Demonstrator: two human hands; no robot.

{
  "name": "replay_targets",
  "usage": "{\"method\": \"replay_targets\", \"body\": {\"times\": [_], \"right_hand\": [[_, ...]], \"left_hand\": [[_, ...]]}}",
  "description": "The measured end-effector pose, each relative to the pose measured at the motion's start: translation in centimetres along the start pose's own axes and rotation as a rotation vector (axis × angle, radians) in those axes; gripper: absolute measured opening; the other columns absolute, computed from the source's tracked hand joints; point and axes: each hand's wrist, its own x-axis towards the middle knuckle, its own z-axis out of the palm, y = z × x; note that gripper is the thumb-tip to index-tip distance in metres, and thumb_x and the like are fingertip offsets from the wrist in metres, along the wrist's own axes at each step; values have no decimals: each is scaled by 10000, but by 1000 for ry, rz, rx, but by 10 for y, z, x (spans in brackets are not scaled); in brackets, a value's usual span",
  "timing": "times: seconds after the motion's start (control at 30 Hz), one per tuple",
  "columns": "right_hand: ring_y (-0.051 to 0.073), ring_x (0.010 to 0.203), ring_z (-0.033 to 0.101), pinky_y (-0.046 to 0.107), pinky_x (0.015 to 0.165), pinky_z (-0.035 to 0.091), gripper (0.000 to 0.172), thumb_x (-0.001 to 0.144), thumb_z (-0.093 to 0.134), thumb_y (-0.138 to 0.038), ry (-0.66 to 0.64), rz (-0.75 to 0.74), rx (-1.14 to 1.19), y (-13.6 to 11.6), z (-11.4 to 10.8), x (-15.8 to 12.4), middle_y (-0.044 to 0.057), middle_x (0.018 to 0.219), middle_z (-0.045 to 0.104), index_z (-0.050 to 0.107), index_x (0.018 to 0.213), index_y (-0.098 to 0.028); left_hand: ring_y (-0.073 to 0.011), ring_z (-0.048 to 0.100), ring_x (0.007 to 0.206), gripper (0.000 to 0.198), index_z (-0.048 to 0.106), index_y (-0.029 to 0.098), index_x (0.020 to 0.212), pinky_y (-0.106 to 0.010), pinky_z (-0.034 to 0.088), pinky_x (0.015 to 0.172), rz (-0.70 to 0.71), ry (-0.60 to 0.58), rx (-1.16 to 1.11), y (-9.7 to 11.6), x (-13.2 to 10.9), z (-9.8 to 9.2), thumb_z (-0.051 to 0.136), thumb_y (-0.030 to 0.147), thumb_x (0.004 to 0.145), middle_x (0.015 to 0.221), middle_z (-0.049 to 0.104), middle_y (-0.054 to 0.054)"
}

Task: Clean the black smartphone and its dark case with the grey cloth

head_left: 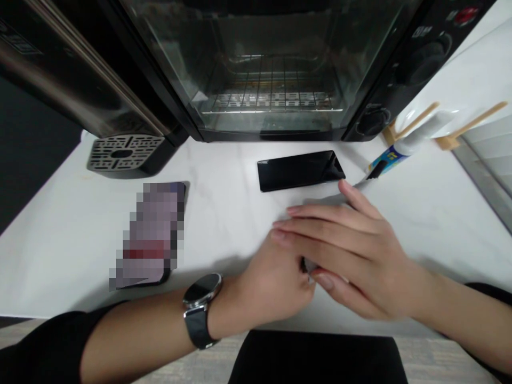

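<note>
My two hands meet low in the middle of a white counter [224,213]. My left hand [272,288], with a dark wristwatch [200,306] on its wrist, is curled closed, its fingertips hidden under my right hand. My right hand [352,256] lies over it with fingers held straight and together, and its thumb presses on a small dark thing [307,265] between both hands. I cannot make out what that thing is. A black phone [300,169] lies flat just beyond my fingertips.
A second phone [152,234] lies to the left. A glass-fronted toaster oven [272,69] stands at the back, with a coffee machine's drip tray [122,154] to its left. To the right, a blue-and-white tube [390,157] lies by a wooden rack [452,138].
</note>
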Motion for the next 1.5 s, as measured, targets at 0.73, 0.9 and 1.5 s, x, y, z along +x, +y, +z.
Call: {"method": "replay_targets", "body": {"times": [0.73, 0.9, 1.5], "right_hand": [[189, 918, 766, 515, 1236, 381, 146, 980, 670, -226, 214, 289, 153, 29, 3, -3, -5, 1021, 793, 621, 1113, -262], [187, 889, 771, 477, 1181, 417, 86, 990, 672, -242, 178, 286, 174, 31, 1, -3, -21, 1001, 808, 659, 1069, -273], [206, 907, 744, 462, 1108, 467, 52, 1033, 612, -302, 128, 276, 183, 34, 2, -3, -3, 991, 776, 616, 1077, -275]], "left_hand": [[-196, 805, 766, 238, 612, 156, 1158, -183, 541, 527, -345, -165, -521, 20, 10, -6, 633, 322, 989, 1060, 737, -88], [-208, 807, 769, 198, 623, 165, 1123, -183, 544, 516, -340, -179, -503, 18, 10, -6, 624, 308, 987, 930, 703, -39], [-183, 783, 693, 156, 638, 150, 1038, -181, 544, 511, -393, -205, -548, 20, 11, -7, 648, 281, 954, 783, 713, -16]]}}
